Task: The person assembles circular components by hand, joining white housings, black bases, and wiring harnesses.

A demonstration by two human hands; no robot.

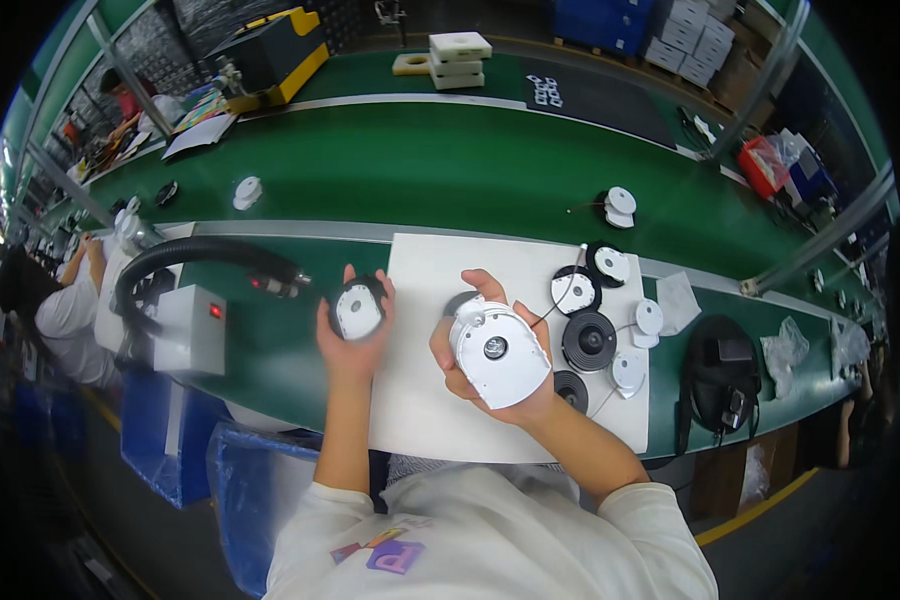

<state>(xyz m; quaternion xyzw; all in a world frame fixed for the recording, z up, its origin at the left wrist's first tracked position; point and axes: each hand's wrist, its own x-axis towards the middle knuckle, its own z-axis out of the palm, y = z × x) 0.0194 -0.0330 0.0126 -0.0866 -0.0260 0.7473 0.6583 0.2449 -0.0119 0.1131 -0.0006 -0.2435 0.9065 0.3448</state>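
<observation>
My left hand (347, 352) is raised over the left part of the bench, fingers curled round a small disc-shaped part (359, 311) with a white face and a black rim. In front of my chest, my right hand (532, 408) grips a larger white round housing (500, 362), its face turned up. That housing has a dark hole with a shiny hub in its middle. Just right of it on the white board (415, 400) lie several black-and-white round parts (574, 291), a black grooved disc (590, 341) and white spools (628, 371) with thin cords.
A grey box with a red switch (192, 332) and a black flexible hose (200, 245) stand at left. Behind runs a green conveyor belt (390, 160) carrying a few white parts (248, 193). A black bag (722, 375) lies at right. Another person (70, 315) sits far left.
</observation>
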